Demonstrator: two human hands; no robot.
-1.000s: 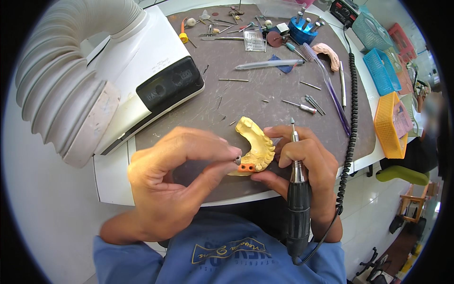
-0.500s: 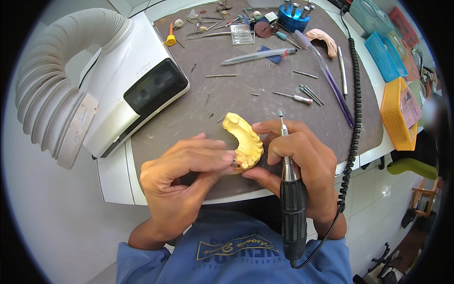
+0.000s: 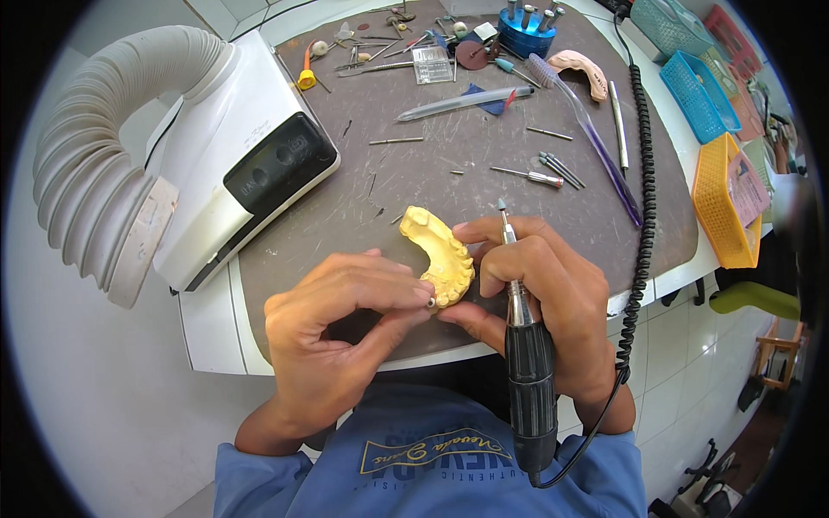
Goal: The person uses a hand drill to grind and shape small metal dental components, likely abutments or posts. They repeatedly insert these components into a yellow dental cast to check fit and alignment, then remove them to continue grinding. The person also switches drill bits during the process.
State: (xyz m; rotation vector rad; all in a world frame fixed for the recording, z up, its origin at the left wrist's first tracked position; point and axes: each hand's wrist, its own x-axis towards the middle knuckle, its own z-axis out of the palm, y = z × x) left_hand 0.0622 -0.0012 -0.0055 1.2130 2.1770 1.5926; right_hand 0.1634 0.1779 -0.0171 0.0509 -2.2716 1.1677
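Observation:
A yellow dental cast (image 3: 442, 249) shaped like a horseshoe, with a row of teeth, is held up over the bench. My right hand (image 3: 566, 289) steadies its right side with fingertips and thumb, and also carries a black rotary handpiece (image 3: 530, 371) pointing away from me, a small grey conical bit (image 3: 503, 205) at its tip. Between the thumb and fingertips of my left hand (image 3: 332, 315) is a tiny metal piece (image 3: 431, 303), perhaps a crown, right at the near end of the cast. My left fingers partly cover that end.
A white machine with a ribbed hose (image 3: 108, 164) stands on the left. Across the far bench lie loose burs, a pen (image 3: 466, 104), a purple toothbrush (image 3: 596, 142), a pink arch-shaped piece (image 3: 583, 71) and a blue bur holder (image 3: 524, 36). A coiled cord (image 3: 643, 190) and baskets (image 3: 721, 203) line the right.
The metal piece has turned and shifted slightly down against the cast's near end; a reddish patch there no longer shows. Cast, handpiece and right hand have drifted slightly left.

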